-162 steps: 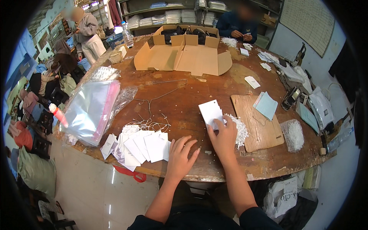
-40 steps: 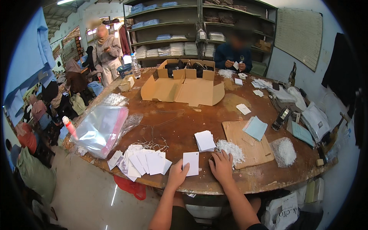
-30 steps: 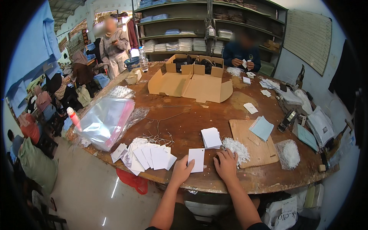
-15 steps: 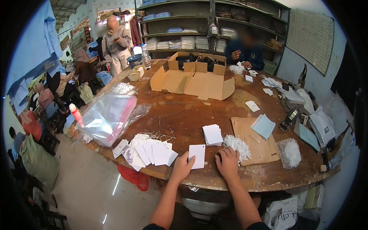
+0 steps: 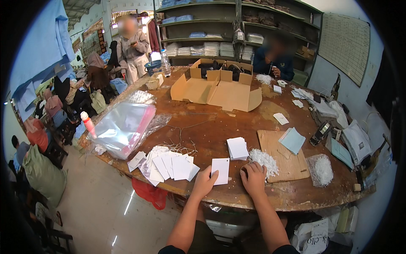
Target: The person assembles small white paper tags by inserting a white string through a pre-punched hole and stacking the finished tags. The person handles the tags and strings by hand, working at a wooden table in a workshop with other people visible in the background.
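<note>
Between the thumb and fingers of my left hand [image 5: 206, 183] is a white hang tag [image 5: 221, 171], upright near the table's front edge, with a small dark hole near its top right corner. My right hand [image 5: 254, 177] rests at the near left edge of a heap of white tag strings [image 5: 265, 160], fingers bent and drawn together; what its fingertips hold, if anything, is hidden. Just beyond both hands lies a stack of blank white tags [image 5: 237, 149]. To the left, a fan of white tags [image 5: 172, 166] with strings attached spreads along the edge.
A wooden board [image 5: 277, 146] bears a light blue card [image 5: 292, 140], beside a bag of white strings [image 5: 319, 169]. Clear plastic sleeves [image 5: 122, 129] and a red-and-white bottle [image 5: 87, 123] lie left. An opened cardboard box [image 5: 228, 95] stands far back; a co-worker [image 5: 277, 63] sits behind it.
The whole view has shifted slightly to the right. My hands keep almost the same pose on the tag and at the strings. The co-worker's hands across the table have moved.
</note>
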`<act>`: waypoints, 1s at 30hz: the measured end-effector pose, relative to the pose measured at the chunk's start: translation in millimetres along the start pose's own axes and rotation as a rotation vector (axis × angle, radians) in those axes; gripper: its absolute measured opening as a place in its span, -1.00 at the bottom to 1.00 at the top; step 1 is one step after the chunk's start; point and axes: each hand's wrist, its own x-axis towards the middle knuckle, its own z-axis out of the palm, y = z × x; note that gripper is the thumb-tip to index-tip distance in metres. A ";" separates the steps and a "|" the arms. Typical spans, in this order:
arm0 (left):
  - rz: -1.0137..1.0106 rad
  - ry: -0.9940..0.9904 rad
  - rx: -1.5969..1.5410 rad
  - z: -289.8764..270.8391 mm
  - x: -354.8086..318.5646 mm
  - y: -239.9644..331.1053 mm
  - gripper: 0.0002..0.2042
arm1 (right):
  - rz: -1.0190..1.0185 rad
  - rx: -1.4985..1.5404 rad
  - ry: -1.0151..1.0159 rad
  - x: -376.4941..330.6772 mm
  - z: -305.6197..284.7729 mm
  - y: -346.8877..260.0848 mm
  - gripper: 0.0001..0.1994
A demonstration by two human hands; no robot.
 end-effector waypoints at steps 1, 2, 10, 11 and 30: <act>0.001 0.001 -0.002 0.0 -0.2 -1.3 -0.70 | 0.000 0.000 -0.003 -0.4 0.1 0.3 -0.79; 0.016 0.004 -0.013 0.0 -0.4 -2.4 -0.70 | -0.005 -0.003 0.001 -0.7 0.3 0.5 -0.79; -0.019 -0.018 0.015 -1.7 -0.1 6.4 -0.69 | -0.008 -0.006 -0.001 1.4 -3.0 -0.5 -0.81; -0.045 -0.022 0.012 -2.2 0.0 7.9 -0.68 | -0.012 -0.004 -0.011 1.3 -3.2 -0.7 -0.81; -0.036 -0.015 -0.016 1.0 2.8 1.6 -0.66 | -0.117 0.077 0.017 3.8 -2.1 -4.1 -0.76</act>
